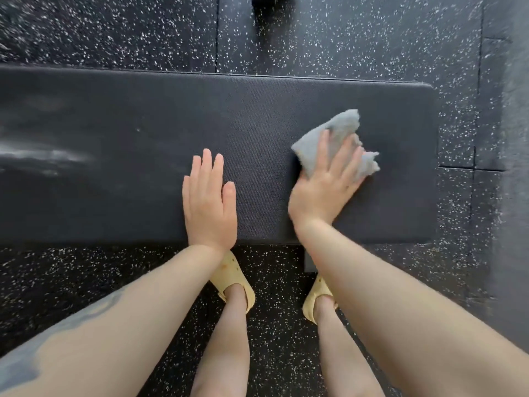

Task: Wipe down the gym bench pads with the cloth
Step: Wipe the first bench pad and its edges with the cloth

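Grey and crumpled, the cloth point(337, 141) lies on the right part of the black bench pad point(120, 116), pressed flat under the right hand point(323, 190), whose fingers are spread straight across it. The left hand point(209, 202) rests palm-down on the pad just beside it, fingers straight and together. Pale smears mark the pad's left end (yellow shoes point(233, 279) stand below on speckled rubber floor point(86, 282)).

Both forearms bare, without sleeves. Left forearm point(86, 333) bears a large blue-grey tattoo of curved shapes. Left hand point(209, 202) and right hand point(323, 190) ungloved, without rings. Feet in pale yellow perforated foam clogs point(233, 277), heel straps visible; lower legs bare.
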